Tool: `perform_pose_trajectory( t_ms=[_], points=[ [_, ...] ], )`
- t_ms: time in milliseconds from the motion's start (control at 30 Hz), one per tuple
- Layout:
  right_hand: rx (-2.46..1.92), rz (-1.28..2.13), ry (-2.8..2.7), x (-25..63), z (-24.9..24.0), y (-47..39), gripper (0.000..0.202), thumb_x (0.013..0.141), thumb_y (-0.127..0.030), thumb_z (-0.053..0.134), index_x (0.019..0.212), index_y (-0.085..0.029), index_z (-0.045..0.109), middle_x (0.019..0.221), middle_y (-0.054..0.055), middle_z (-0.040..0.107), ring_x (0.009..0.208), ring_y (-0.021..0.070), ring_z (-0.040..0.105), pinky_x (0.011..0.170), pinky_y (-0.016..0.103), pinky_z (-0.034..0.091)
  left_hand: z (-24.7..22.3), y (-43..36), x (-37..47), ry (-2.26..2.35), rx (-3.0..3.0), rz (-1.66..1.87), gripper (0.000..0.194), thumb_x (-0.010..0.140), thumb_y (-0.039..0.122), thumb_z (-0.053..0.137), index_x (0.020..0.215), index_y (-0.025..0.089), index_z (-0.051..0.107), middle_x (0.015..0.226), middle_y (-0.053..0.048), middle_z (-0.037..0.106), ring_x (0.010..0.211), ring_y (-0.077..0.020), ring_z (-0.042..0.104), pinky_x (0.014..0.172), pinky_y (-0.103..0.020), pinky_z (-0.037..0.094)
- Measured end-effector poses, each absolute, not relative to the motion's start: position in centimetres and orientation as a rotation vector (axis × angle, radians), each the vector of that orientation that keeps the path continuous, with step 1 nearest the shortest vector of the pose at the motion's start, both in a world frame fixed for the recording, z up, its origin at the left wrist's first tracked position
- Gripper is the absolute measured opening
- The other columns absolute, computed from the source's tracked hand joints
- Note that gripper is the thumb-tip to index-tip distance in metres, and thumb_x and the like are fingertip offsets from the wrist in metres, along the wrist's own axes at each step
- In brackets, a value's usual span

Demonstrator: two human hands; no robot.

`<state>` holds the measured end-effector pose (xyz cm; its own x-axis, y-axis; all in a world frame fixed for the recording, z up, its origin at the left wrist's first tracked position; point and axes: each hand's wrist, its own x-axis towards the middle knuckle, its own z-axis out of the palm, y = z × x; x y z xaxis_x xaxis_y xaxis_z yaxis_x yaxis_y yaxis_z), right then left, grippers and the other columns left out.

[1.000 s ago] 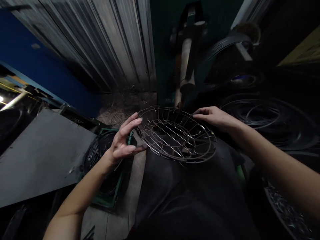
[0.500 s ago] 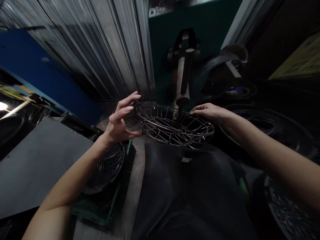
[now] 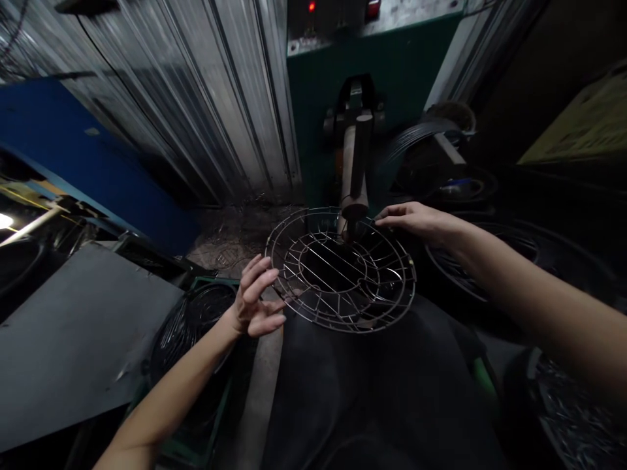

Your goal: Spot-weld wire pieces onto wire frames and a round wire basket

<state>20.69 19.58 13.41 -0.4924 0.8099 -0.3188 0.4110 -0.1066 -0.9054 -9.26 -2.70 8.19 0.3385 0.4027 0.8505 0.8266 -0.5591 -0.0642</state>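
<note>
Wire basket has right fingers pinching its far rim, left fingers wide alongside.

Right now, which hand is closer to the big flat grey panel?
Left. The left hand is beyond the flat grey panel's right edge; the right hand is farther, at the round metal-wire basket's far right rim.
</note>
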Motion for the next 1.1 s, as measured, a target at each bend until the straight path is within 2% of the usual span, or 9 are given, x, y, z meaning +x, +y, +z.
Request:
perform_pose_trajectory(
  t_ms=[100,200,400,533,733,833,933,1100],
  points=[
    [-1.313,1.649,-1.834,21.2,12.9,19.2,0.024,0.064,-0.037,0.075,0.077,-0.022,0.062,0.071,-0.001,0.064,0.066,0.0136,0.059,0.061,0.026,0.050,7.5,-2.4,-9.0,-0.811,-2.069,-1.111,0.071,0.077,0.028,0.071,0.130,0.045,0.027,0.134,0.000,0.043,0.128,-0.0234,0.047,0.102,-0.051,0.048],
    [-1.262,1.725,-1.836,21.3,12.2,19.1,0.024,0.069,-0.040,0.072,0.079,-0.022,0.061,0.075,-0.001,0.064,0.070,0.0128,0.059,0.068,0.026,0.049,6.9,-2.1,-9.2,-0.799,-2.030,-1.092,0.074,0.074,0.022,0.073,0.130,0.043,0.030,0.136,-0.002,0.042,0.128,-0.0236,0.047,0.102,-0.051,0.047],
    [-1.084,2.107,-1.680,20.4,11.2,18.8,0.025,0.086,-0.043,0.051,0.089,-0.021,0.064,0.090,0.004,0.070,0.090,0.0177,0.064,0.092,0.032,0.047,5.9,-2.2,-8.8,-0.840,-1.986,-1.160,0.070,0.076,0.029,0.071,0.130,0.044,0.030,0.130,-0.001,0.045,0.126,-0.0228,0.049,0.105,-0.051,0.044],
    [-1.050,2.238,-1.640,20.2,11.1,18.8,0.033,0.092,-0.042,0.040,0.097,-0.020,0.064,0.095,0.007,0.071,0.091,0.0191,0.065,0.090,0.035,0.049,5.9,-2.1,-9.0,-0.842,-2.003,-1.174,0.066,0.080,0.031,0.067,0.132,0.044,0.028,0.131,-0.001,0.044,0.128,-0.0231,0.047,0.108,-0.051,0.041],
    [-1.000,2.030,-1.781,20.7,10.5,20.4,0.032,0.088,-0.047,0.046,0.101,-0.023,0.063,0.101,0.006,0.070,0.100,0.0204,0.063,0.096,0.035,0.045,5.5,-1.7,-10.0,-0.835,-2.028,-1.156,0.069,0.077,0.032,0.070,0.131,0.044,0.028,0.132,-0.001,0.045,0.130,-0.0239,0.046,0.107,-0.050,0.043],
    [-1.034,2.022,-1.850,20.8,10.4,21.0,0.032,0.088,-0.049,0.049,0.102,-0.024,0.063,0.106,0.005,0.070,0.105,0.0217,0.061,0.100,0.036,0.042,5.2,-1.7,-10.1,-0.816,-2.031,-1.178,0.066,0.078,0.034,0.070,0.130,0.043,0.031,0.134,-0.002,0.043,0.132,-0.0248,0.044,0.107,-0.050,0.042],
    [-1.043,2.019,-1.871,20.7,10.5,21.1,0.033,0.090,-0.048,0.048,0.105,-0.023,0.063,0.110,0.005,0.069,0.106,0.0221,0.060,0.101,0.037,0.040,5.1,-1.7,-10.0,-0.816,-2.003,-1.172,0.071,0.076,0.032,0.072,0.130,0.043,0.029,0.132,-0.001,0.045,0.130,-0.0243,0.046,0.106,-0.051,0.043],
    [-1.009,2.174,-1.832,20.2,10.8,20.6,0.047,0.095,-0.053,0.034,0.101,-0.020,0.067,0.101,0.007,0.071,0.104,0.0214,0.061,0.100,0.034,0.040,5.2,-1.6,-10.1,-0.808,-1.985,-1.152,0.069,0.078,0.029,0.069,0.130,0.044,0.028,0.129,-0.001,0.046,0.128,-0.0231,0.048,0.105,-0.051,0.044]
  ],
)
